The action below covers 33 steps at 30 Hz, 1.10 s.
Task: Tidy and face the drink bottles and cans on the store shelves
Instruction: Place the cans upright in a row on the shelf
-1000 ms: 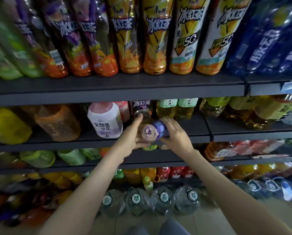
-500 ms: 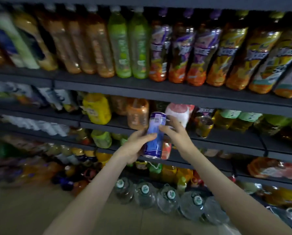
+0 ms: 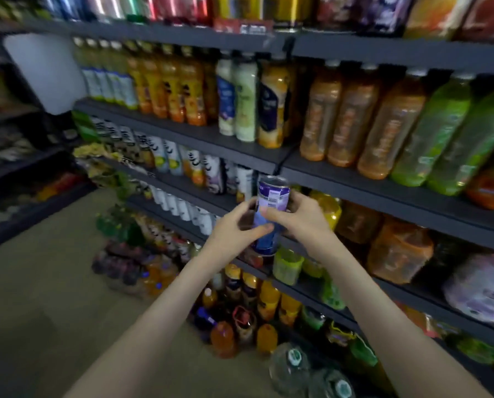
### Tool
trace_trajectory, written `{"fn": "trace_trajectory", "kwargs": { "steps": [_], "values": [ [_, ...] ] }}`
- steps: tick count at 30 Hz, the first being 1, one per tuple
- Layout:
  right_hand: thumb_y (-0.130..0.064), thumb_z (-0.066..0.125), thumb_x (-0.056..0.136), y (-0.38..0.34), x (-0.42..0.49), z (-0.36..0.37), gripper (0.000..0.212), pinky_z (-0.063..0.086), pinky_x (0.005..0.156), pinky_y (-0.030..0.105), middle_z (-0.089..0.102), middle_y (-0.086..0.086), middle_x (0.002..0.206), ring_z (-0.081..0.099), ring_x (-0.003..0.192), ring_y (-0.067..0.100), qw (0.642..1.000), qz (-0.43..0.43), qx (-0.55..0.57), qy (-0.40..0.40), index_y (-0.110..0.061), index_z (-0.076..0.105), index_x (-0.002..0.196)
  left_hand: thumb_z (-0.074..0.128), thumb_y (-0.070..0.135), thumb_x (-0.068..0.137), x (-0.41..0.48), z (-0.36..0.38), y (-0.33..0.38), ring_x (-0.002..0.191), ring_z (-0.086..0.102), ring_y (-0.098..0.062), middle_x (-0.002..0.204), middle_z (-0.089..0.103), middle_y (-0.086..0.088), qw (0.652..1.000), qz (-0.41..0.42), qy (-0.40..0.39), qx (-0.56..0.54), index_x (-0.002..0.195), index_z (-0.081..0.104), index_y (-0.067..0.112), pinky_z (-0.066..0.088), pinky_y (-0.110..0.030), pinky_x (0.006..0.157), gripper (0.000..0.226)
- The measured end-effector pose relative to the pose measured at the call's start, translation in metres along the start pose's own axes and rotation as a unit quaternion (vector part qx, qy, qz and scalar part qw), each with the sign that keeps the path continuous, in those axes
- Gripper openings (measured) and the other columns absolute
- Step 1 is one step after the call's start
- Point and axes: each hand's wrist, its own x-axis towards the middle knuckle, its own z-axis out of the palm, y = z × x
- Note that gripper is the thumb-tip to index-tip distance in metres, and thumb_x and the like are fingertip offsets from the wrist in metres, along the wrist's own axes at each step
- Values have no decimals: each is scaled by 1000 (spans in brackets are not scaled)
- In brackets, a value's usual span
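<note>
Left hand (image 3: 234, 234) and right hand (image 3: 300, 216) grip purple can (image 3: 273, 191) (label blurred, middle hidden).

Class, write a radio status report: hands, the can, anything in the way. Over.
Left hand, right hand: both grip the purple can. Can upright, in front of the shelves. Nothing in the way.

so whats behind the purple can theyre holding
The purple can, held by the left hand and right hand, is in front of the dark shelves. White bottles show at its left, a yellow bottle at its right. Whatever sits directly behind it is covered.
</note>
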Motion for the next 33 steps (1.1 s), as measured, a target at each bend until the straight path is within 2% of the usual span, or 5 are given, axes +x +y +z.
{"fn": "trace_trajectory", "kwargs": {
  "steps": [8, 16, 22, 28, 33],
  "values": [
    [-24, 84, 68, -55, 143, 140, 42, 54, 83, 28, 70, -10, 101, 65, 93, 3, 994, -95, -24, -41, -24, 63, 104, 74, 30, 82, 79, -170, -23, 105, 63, -5, 112, 68, 12, 989, 68, 123, 37, 125, 57, 35, 53, -31, 89, 46],
    [-18, 81, 75, -130, 264, 296, 52, 51, 89, 21, 64, -14, 114, 61, 104, -2, 975, -183, 30, -120, -28, 53, 117, 69, 10, 86, 146, -356, -17, 101, 64, -4, 115, 68, 8, 959, 139, 244, 28, 134, 54, 19, 49, -17, 77, 51],
    [-28, 79, 75, -180, 327, 401, 40, 42, 75, 1, 63, -20, 103, 56, 92, -13, 961, -272, -33, -49, -32, 57, 109, 71, 21, 81, 192, -487, -28, 109, 63, -10, 121, 66, 5, 941, 193, 276, 36, 133, 54, 18, 51, -26, 88, 55],
    [-24, 75, 78, -229, 385, 481, 35, 47, 80, 10, 63, -27, 98, 58, 95, -12, 946, -317, -30, 65, -42, 56, 100, 68, 14, 87, 247, -593, -9, 109, 60, 0, 121, 64, 11, 935, 269, 223, 68, 131, 54, 26, 51, -22, 89, 48],
    [-17, 74, 77, -267, 437, 502, 31, 48, 80, 14, 67, -13, 100, 61, 92, -3, 934, -325, -49, 138, -27, 60, 103, 65, 26, 78, 312, -638, 16, 106, 60, -1, 119, 64, 4, 909, 339, 219, 108, 132, 53, 27, 50, -19, 87, 55]
  ]
}}
